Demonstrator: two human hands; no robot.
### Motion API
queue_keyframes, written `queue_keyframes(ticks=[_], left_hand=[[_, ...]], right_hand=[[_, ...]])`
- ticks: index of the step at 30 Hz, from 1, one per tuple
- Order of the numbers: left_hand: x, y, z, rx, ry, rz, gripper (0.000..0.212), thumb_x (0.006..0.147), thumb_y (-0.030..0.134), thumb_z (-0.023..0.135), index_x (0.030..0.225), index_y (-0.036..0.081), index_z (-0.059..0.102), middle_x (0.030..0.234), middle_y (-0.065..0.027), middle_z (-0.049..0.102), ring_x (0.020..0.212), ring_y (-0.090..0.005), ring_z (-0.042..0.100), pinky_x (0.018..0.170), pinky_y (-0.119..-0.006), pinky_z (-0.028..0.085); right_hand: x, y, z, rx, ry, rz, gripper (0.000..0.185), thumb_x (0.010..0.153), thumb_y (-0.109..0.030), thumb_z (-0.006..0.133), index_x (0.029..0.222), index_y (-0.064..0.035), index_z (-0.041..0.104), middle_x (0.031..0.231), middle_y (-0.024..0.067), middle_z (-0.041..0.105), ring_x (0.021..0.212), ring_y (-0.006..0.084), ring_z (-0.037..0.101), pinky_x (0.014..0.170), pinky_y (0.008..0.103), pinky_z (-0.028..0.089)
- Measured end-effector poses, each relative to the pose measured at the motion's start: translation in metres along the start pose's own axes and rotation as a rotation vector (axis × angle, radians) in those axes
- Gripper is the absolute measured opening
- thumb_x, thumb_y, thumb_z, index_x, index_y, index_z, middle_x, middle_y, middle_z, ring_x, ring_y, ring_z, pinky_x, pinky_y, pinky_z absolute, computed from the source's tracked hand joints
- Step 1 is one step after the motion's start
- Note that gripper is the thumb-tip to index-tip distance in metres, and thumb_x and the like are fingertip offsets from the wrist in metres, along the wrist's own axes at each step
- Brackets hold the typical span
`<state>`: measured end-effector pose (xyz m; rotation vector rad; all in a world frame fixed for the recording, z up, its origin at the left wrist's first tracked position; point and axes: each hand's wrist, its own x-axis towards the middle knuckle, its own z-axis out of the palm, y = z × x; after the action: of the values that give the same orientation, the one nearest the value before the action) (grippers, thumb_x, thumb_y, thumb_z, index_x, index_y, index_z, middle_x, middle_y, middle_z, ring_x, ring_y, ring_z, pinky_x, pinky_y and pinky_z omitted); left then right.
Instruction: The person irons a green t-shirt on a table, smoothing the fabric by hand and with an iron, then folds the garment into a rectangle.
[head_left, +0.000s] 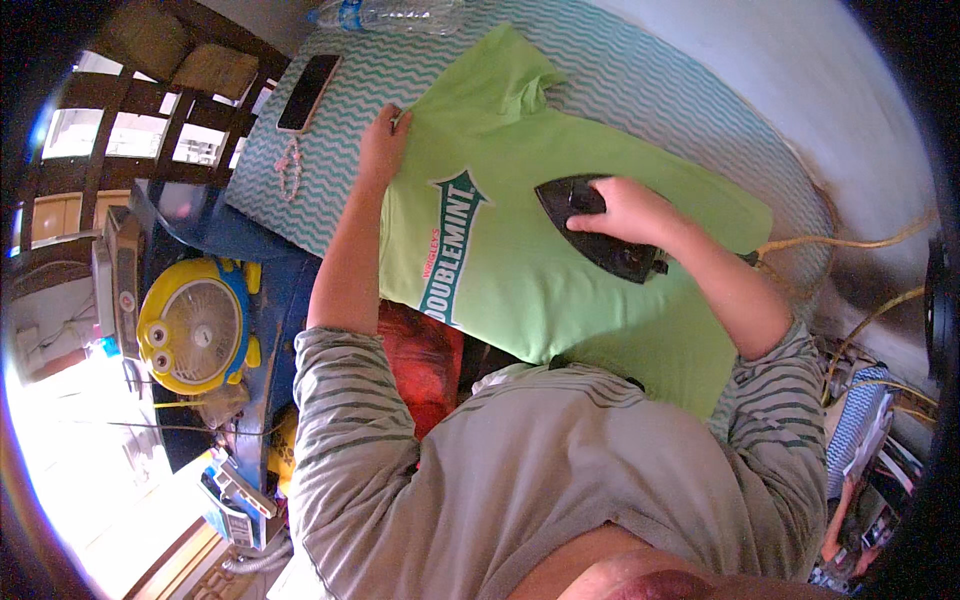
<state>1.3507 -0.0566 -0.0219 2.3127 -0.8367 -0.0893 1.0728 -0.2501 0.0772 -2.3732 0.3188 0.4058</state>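
A green T-shirt (510, 255) with a printed front lies spread over a zigzag-patterned cloth (637, 90). My right hand (626, 210) grips a black clothes iron (592, 251), which rests on the shirt to the right of the print; its underside is hidden. At the shirt's left edge, near the sleeve, my left hand (386, 142) touches the fabric with its fingers bent; whether it pinches the edge does not show. The shirt's lower part hangs towards my body.
A smartphone (309, 93) and a beaded strap (289, 169) lie left of the shirt. Beyond it is a plastic bottle (405, 16). The iron's cord (840, 241) runs off to the right. A yellow fan (196, 330) stands at the left.
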Motion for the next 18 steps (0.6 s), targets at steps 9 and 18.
queue_keyframes(ticks=[9,18], left_hand=[[-0.006,-0.007,-0.013,0.233,-0.048,-0.048,0.028,0.079,0.035,0.047,0.09,0.009,0.049,0.072,-0.0182,0.057,0.069,-0.0368,0.055,0.057,-0.046,0.041],[-0.056,-0.031,-0.028,0.174,-0.179,-0.138,0.03,0.074,0.032,0.054,0.083,0.004,0.052,0.075,-0.018,0.057,0.072,-0.0352,0.055,0.06,-0.042,0.042]], right_hand=[[0.106,-0.049,0.016,0.063,-0.048,0.082,0.044,0.067,-0.036,0.064,0.088,0.0013,0.054,0.067,0.0149,0.058,0.049,0.0217,0.055,0.049,0.0323,0.046],[0.21,-0.097,0.011,-0.051,0.016,-0.047,0.054,0.063,-0.05,0.062,0.051,0.0015,0.051,0.044,0.0093,0.051,0.036,0.0193,0.05,0.038,0.0311,0.043]])
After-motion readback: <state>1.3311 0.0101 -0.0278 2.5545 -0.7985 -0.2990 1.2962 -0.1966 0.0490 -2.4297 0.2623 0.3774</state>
